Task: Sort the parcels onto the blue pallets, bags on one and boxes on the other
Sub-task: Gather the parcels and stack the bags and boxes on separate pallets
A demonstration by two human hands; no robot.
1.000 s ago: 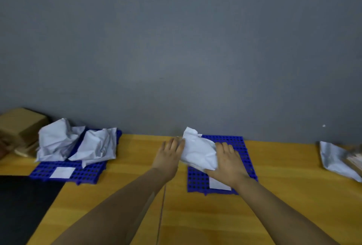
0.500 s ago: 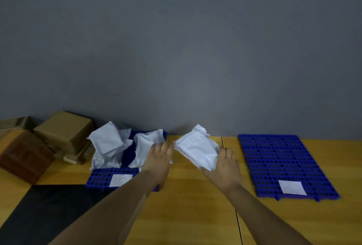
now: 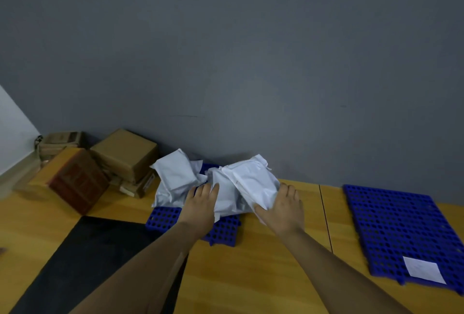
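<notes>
Head view: gripping white bag by near end with right hand, left hand flat-fingered alongside; right above left blue pallet, long axis pointing at wall, so probably just lowering.

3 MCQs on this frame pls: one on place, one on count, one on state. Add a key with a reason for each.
1. The white bag between the left hand and the right hand is:
A) over the left pallet
B) over the right pallet
C) off both pallets

2. Blue pallets in view:
A) one
B) two
C) three

3. The right pallet:
A) carries only a white label
B) is stacked with boxes
C) is piled with bags

Key:
1 A: the bag is above the left pallet, next to the other bags there.
2 B: one pallet lies under the bags and one lies at the right.
3 A: only the label lies on it, and the cardboard boxes sit by the wall.
</notes>
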